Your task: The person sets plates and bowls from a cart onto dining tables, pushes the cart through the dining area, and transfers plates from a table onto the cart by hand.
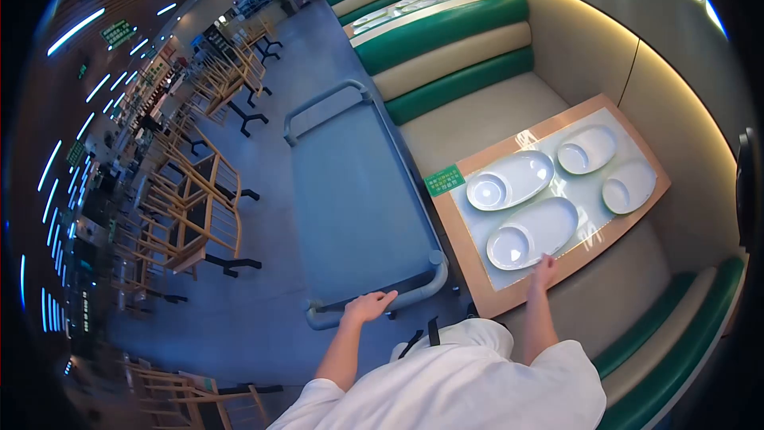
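Note:
My left hand (370,306) is at the near handle rail (418,295) of a blue-grey flatbed cart (350,191), closed over it with the thumb pointing right. Beside the cart, my right hand (544,272) reaches over a table (517,296) with its fingers closed at the near rim of a white oval divided plate (545,223). That plate has a round hollow at one end. A second such plate (525,171) lies just beyond it. Two more white divided plates, one farther back (597,147) and one at the right (637,187), lie toward the wall.
A green printed card (444,181) lies at the table's corner. Green and beige booth benches (469,56) flank the table, the nearer one (676,334) at lower right. Wooden chairs (203,199) rest upturned along the left of the aisle. Another laid table (398,12) is farther back.

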`<state>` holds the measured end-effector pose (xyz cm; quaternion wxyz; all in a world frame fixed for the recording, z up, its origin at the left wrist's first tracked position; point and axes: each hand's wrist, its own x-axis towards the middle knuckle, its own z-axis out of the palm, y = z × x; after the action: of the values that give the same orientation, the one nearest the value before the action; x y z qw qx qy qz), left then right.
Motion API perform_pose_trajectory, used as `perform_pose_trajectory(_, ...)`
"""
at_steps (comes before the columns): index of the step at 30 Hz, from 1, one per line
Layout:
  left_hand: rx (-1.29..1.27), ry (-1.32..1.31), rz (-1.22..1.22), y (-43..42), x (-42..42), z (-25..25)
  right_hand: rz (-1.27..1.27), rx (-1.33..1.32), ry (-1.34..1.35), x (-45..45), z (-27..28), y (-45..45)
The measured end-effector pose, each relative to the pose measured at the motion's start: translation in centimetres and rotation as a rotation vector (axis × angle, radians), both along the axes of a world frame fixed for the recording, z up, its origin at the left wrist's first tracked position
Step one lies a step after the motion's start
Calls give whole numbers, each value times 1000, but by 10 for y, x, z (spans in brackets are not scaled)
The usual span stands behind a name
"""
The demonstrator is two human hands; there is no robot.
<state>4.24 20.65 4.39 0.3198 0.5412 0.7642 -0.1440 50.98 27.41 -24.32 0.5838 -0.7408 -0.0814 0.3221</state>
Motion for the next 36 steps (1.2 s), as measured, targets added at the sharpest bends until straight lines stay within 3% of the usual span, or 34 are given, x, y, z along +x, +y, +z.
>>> perform_pose_trajectory(2,-145,-29,-12,8,-3,-6,-186,-4,-104,38,-21,-15)
perform_pose_trajectory(5,-148,11,11,8,3,1,-300,-129,0,62,-28,-29)
perform_pose_trajectory(7,-184,5,22,6,8,-1,-55,-191,177,57,4,-22)
perform_pose_trajectory(8,-157,29,24,4,9,-4,-53,-183,172,52,17,-12)
perform_pose_trajectory(10,-126,51,46,3,13,2,306,-356,300,28,36,5)
perform_pose_trajectory(11,-106,49,68,0,19,9,299,-312,231,12,44,10)
perform_pose_trajectory(15,-52,18,99,-5,25,14,142,-253,74,-19,23,28)
perform_pose_trajectory(18,-50,-5,103,-9,30,16,119,-287,-64,2,-70,27)
perform_pose_trajectory(21,-16,6,95,-15,29,12,12,-181,106,-4,-48,30)
perform_pose_trajectory(28,-128,-207,-87,-27,12,21,106,-171,115,-4,21,8)
perform_pose_trajectory(30,-143,-248,-138,-27,4,13,97,-50,231,-3,34,2)
perform_pose_trajectory(32,-167,-315,-208,-31,-4,-9,105,-9,140,-9,51,0)
perform_pose_trajectory(33,-236,-367,-197,-29,-5,4,106,14,62,-16,64,-3)
perform_pose_trajectory(36,-142,-462,-280,-41,-12,-20,131,46,-21,-46,122,1)
